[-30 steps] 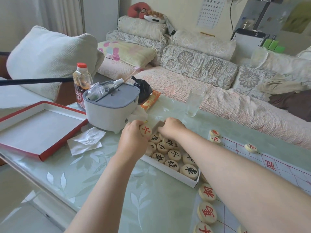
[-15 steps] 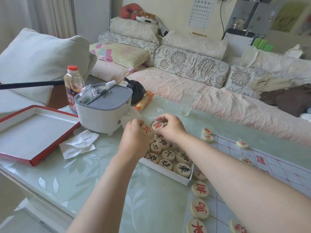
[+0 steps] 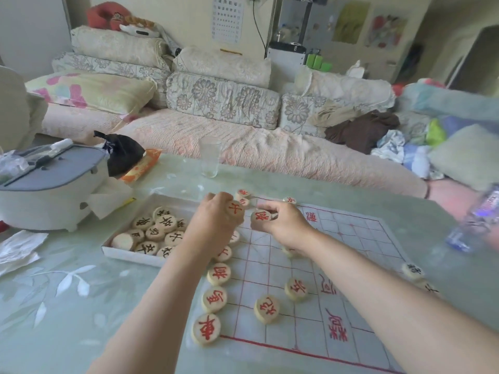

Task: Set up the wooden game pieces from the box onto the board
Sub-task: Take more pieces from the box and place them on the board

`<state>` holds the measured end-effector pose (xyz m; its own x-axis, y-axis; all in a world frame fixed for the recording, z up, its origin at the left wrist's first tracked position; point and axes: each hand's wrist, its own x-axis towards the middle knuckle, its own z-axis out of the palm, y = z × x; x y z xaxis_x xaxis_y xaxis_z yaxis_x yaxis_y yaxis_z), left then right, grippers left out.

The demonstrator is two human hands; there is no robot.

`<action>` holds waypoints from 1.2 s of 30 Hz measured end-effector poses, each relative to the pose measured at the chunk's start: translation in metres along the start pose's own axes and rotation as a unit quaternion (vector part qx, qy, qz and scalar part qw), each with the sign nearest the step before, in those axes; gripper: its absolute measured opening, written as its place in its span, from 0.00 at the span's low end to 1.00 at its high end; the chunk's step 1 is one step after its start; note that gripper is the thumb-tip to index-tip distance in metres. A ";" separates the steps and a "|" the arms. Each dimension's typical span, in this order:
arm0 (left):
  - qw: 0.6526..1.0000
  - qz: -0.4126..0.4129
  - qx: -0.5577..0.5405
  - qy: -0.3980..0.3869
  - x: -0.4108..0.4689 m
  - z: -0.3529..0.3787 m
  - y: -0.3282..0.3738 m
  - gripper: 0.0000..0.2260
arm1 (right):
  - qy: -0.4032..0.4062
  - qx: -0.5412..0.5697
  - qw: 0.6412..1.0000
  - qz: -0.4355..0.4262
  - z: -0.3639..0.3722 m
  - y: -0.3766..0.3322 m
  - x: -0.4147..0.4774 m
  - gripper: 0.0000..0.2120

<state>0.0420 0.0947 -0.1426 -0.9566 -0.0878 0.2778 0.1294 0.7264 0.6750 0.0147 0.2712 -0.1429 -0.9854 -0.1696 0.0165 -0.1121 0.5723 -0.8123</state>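
Board point(image 3: 302, 330) lies flat on worktop point(image 3: 81, 306). Box point(image 3: 129, 256) sits just left of it, with black-lettered pieces point(image 3: 155, 232) inside. Left hand point(image 3: 213, 220) grips a red-lettered piece point(image 3: 234, 210) over the board's far-left part. Right hand point(image 3: 283, 225) pinches a second red piece point(image 3: 260, 216) just beside it. Row of red pieces point(image 3: 206, 328) lines the board's left edge.

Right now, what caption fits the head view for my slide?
Setup: left hand holds one red-lettered piece, right hand another, over the board beside the box.
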 end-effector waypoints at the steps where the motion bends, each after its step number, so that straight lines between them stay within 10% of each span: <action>1: 1.000 0.011 0.006 -0.016 -0.001 0.008 0.010 0.21 | 0.009 -0.005 1.000 0.015 -0.013 0.012 -0.008 0.23; 20: 0.939 0.108 0.207 -0.254 -0.009 0.089 0.026 0.22 | 0.029 -0.122 0.992 0.007 -0.066 0.095 -0.036 0.23; 31: 0.960 -0.105 -0.222 -0.134 0.015 0.067 0.033 0.09 | 0.033 -0.068 0.994 -0.081 -0.038 0.050 -0.011 0.21; 36: 0.997 -0.034 0.033 -0.055 0.025 0.047 0.009 0.08 | 0.028 -0.084 0.991 -0.105 -0.023 0.029 0.022 0.16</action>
<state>0.0074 0.1312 -0.1614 -0.9860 -0.0645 0.1537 0.0502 0.7645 0.6426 -0.0128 0.3028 -0.1531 -0.9432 -0.2570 0.2108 -0.3304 0.6557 -0.6789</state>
